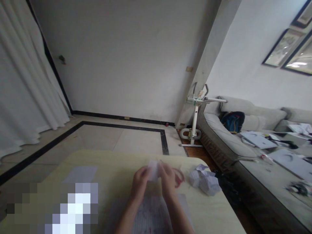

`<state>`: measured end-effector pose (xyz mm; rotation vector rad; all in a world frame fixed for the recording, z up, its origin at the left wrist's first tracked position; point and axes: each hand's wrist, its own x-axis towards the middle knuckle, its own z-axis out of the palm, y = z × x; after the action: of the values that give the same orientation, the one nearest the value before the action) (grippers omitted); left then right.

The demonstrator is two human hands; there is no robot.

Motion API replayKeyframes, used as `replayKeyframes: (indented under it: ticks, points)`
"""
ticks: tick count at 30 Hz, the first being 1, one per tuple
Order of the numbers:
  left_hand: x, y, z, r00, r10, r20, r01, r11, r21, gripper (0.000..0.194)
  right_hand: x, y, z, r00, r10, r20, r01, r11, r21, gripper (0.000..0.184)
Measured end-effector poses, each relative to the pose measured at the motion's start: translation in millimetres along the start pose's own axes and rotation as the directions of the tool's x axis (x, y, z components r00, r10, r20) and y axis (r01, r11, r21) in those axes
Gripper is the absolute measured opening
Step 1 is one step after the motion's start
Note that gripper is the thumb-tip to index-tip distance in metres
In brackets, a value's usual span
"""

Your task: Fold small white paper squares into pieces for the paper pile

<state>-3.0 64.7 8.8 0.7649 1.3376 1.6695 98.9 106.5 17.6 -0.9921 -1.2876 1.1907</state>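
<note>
Between my two hands is a small piece of white paper, held upright above the table. My left hand grips its left edge with closed fingers. On the other side my right hand pinches the right edge. Red-handled scissors lie just beyond my right hand, their blades mostly hidden behind it. Under my forearms a printed sheet lies flat on the table. Crumpled white paper sits to the right of the scissors.
The pale yellow table has rounded corners. At its left lies a white sheet, with a pixelated patch below it. Past the table stand a white exercise machine and a grey sofa carrying a backpack and white boards.
</note>
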Motion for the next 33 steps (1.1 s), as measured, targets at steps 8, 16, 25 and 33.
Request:
replayKeyframes:
  ticks: [8, 16, 25, 33]
  points:
    - [5.0, 26.6, -10.1, 0.983, 0.009, -0.183, -0.029, 0.994, -0.107, 0.04, -37.2, -11.6, -16.7, 0.991, 0.08, 0.103, -0.074, 0.995, -0.064, 0.026]
    - [0.6, 37.6, -0.4, 0.978, -0.05, -0.204, -0.022, 0.941, -0.337, 0.033, -49.8, -2.2, -8.5, 0.999, -0.041, 0.003, 0.04, 0.969, -0.244, 0.018]
    - [7.0, 0.4, 0.4, 0.984, -0.18, -0.013, 0.158, 0.895, -0.417, 0.031, -11.7, -2.0, 5.0, 1.0, -0.016, 0.002, 0.016, 0.997, -0.075, 0.025]
    - [7.1, -10.9, 3.6, 0.969, -0.203, 0.137, 0.244, 0.863, -0.443, 0.029, -16.3, 14.2, -8.2, 0.999, 0.016, 0.028, -0.013, 0.994, -0.111, 0.026]
